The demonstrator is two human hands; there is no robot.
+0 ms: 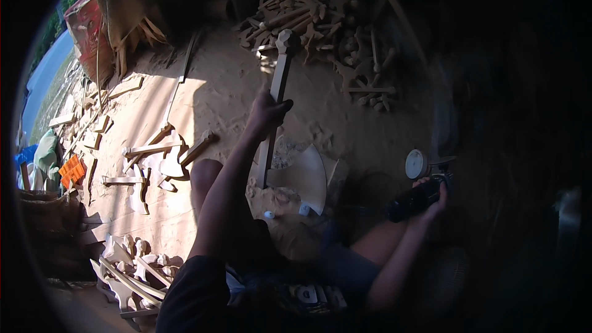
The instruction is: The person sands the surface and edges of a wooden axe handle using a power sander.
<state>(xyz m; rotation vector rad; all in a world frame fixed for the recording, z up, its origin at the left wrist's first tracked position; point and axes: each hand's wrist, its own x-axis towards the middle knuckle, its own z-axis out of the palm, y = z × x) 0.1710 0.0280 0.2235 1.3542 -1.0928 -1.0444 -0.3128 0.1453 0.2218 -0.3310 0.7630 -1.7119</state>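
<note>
Largest is the dusty tan floor (225, 95), sunlit on the left and shaded to the right, with a loose pile of carved wooden pieces (308, 15) at the far side and a second heap of wooden pieces (132, 274) at the near left. A red sack (86, 28) stands at the far left, its contents hidden. The wooden axe (302, 172) lies in front of the person, its knobbed handle end pointing away and its broad pale blade fanning out rightward at the near end; whether the blade touches the floor I cannot tell. A few more axe-like wooden pieces (169, 154) lie to its left. The left hand (269, 114) is closed around the middle of the axe's handle. The right hand (436, 197), well apart from the axe, is wrapped around a black tool (412, 205) in the shade. Among the smaller things are a greenish bag (47, 153), what it holds out of sight, an orange block (72, 171) just beside it, and a round pale piece (416, 164) near the right hand, too dim to tell whether it is hollow.
</note>
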